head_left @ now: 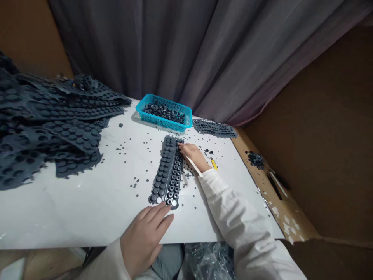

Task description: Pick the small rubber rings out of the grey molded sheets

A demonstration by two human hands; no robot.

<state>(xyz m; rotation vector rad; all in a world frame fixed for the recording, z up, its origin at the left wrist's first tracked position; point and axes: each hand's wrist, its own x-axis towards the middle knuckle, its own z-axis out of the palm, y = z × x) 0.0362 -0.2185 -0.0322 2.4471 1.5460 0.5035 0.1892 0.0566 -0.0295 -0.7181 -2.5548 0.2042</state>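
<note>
Grey curtain (140, 39) hangs in soft folds behind a glossy white table top (72, 214), w/ brown cardboard (326, 128) walling off the R side. Dark grey rubber strip (167, 171) w/ rows of round nubs, some ring-shaped, lies lengthwise mid-table, btwn both hands. L hand (144, 241) sits low, fingers loosely apart, tips touching strip's lower end, no closed grip. R hand (194, 155) reaches over from a white sleeve (230, 202), fingers on strip's upper end; can't tell if pinching anything. Yellow stick-like item (214, 164) lies just beside R hand. Tiny rubber bits dot the table. Blue perforated plastic basket (163, 122) holds black rubber pieces; limp nubbed sheets (49, 124) heap at L, another nubbed strip (214, 128) lies flat beyond.
</note>
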